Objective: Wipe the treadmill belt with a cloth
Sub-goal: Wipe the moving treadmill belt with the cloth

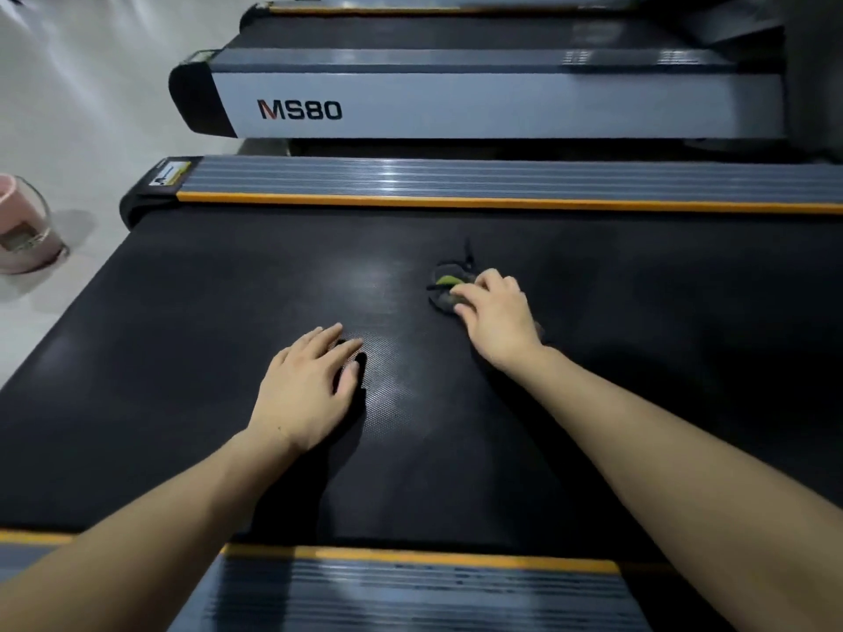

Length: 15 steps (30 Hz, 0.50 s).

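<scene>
The black treadmill belt (182,335) fills the middle of the head view. A small dark cloth with a green patch (444,285) lies bunched on the belt right of centre. My right hand (495,319) lies over the cloth's near side, fingers curled onto it and pressing it to the belt. My left hand (305,390) rests flat on the belt to the left, fingers straight, holding nothing. Part of the cloth is hidden under my right hand.
Grey ribbed side rails with orange strips run along the far edge (456,182) and near edge (410,590) of the belt. A second treadmill marked MS80 (410,107) stands beyond. A pink container (23,225) sits on the white floor at left.
</scene>
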Motion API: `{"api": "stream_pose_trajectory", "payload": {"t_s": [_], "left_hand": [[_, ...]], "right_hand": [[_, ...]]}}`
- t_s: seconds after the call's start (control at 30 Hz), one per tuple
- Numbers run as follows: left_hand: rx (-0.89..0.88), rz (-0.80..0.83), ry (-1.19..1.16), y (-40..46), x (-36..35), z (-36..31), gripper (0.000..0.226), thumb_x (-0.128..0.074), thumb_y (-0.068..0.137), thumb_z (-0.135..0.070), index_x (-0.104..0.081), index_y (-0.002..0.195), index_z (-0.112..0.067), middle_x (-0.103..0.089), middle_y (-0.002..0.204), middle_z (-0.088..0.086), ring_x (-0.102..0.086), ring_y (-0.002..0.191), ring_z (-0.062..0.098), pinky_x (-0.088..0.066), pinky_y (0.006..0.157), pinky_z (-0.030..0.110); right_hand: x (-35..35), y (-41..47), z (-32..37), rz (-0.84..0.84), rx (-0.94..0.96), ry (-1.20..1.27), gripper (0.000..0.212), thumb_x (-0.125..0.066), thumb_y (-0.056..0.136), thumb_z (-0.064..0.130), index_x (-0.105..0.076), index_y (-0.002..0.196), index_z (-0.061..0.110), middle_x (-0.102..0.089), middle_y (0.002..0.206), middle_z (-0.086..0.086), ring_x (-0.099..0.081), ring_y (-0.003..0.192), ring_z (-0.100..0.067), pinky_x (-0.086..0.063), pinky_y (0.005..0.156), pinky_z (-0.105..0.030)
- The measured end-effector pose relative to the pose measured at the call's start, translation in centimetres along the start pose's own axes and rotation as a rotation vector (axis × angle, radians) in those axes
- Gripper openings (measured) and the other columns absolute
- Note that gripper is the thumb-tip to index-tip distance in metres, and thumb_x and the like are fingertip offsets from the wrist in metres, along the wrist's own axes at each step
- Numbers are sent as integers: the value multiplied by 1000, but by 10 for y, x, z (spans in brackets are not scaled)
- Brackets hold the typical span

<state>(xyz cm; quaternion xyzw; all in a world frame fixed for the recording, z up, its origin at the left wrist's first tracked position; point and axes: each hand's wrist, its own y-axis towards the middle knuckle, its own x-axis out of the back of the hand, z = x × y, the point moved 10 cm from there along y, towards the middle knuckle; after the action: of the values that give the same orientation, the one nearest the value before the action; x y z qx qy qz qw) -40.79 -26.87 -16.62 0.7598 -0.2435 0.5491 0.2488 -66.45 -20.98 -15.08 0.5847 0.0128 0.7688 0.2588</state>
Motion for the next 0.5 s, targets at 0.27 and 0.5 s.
{"api": "stream_pose_trajectory", "payload": {"t_s": [0.27,0.5], "left_hand": [[-53,108,100,-51,15,15,60,-26,94,-55,-51,145,-34,-48,152,-3,-44,140,19,-44,106,40],[-47,96,147,-57,19,17,55,-32,95,-52,-54,141,-31,-52,149,0,-49,137,22,-47,104,41]], "right_hand": [[2,-113,91,159,583,96,23,-58,95,36,-67,115,29,-56,108,-2,-50,88,-24,-47,82,-36],[-22,3,48,-3,37,0,20,-61,94,35,-70,111,30,-55,109,-1,-49,95,-29,-48,87,-48]]}}
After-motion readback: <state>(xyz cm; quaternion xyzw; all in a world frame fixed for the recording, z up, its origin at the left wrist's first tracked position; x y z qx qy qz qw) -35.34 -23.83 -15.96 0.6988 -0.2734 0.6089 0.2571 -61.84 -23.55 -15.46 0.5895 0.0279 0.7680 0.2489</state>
